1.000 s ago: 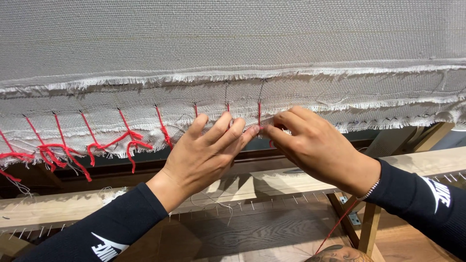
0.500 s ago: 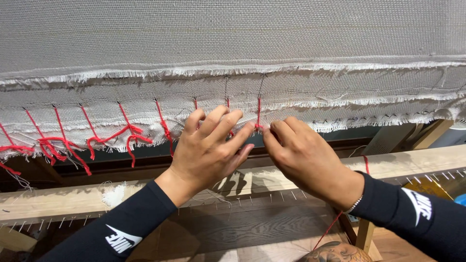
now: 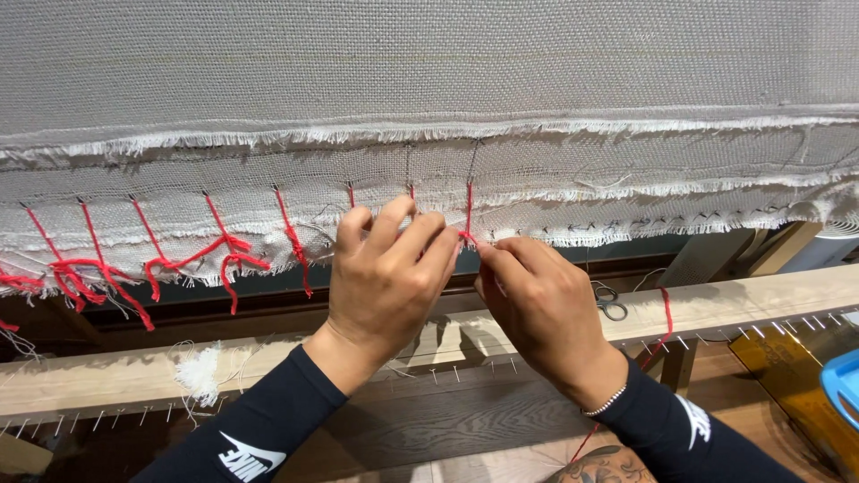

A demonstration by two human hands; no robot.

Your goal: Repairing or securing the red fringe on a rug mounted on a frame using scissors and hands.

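two hands at grey cloth (image 3: 429, 80), left hand (image 3: 389, 268) and right hand (image 3: 537, 300) pinching red yarn (image 3: 468, 215)

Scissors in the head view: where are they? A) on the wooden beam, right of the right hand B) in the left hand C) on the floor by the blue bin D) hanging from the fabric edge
A: the scissors lie on the wooden beam, just right of the right hand.
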